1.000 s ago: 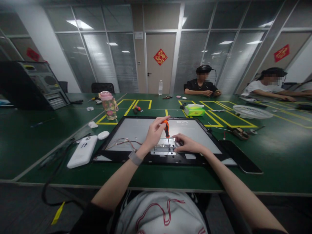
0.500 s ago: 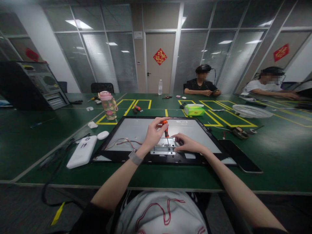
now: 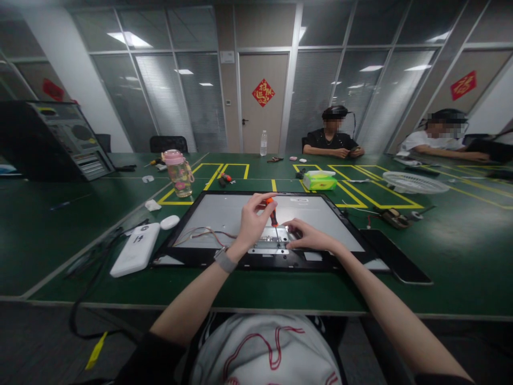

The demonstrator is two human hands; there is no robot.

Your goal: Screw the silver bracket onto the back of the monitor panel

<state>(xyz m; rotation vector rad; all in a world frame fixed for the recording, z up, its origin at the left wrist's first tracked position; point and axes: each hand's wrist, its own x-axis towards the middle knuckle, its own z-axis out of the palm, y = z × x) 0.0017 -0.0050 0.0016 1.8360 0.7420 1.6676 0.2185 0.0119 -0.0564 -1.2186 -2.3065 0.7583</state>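
A screwdriver (image 3: 274, 217) with an orange and black handle stands almost upright, its shaft reaching down to a silver metal bracket (image 3: 264, 250). My left hand (image 3: 253, 216) is closed around the top of its handle. On the bracket's right side, the curled fingers of my right hand (image 3: 306, 235) grip its edge; some fingertips are hidden. The bracket lies on the near part of a flat display panel (image 3: 224, 211) with a grey back and black frame. Thin wires (image 3: 200, 231) run leftward from the bracket across the panel.
Left of the panel lie a white power bank (image 3: 136, 250), a small white case (image 3: 169, 222) and a black cable. A phone (image 3: 395, 256) touches its right side. Beyond stand a pink-lidded bottle (image 3: 178, 174) and a green tissue pack (image 3: 319, 181). Two people sit across the table.
My left hand and wrist have shifted very slightly right, and the screwdriver's handle has turned or tilted a little. My right hand stays in place.
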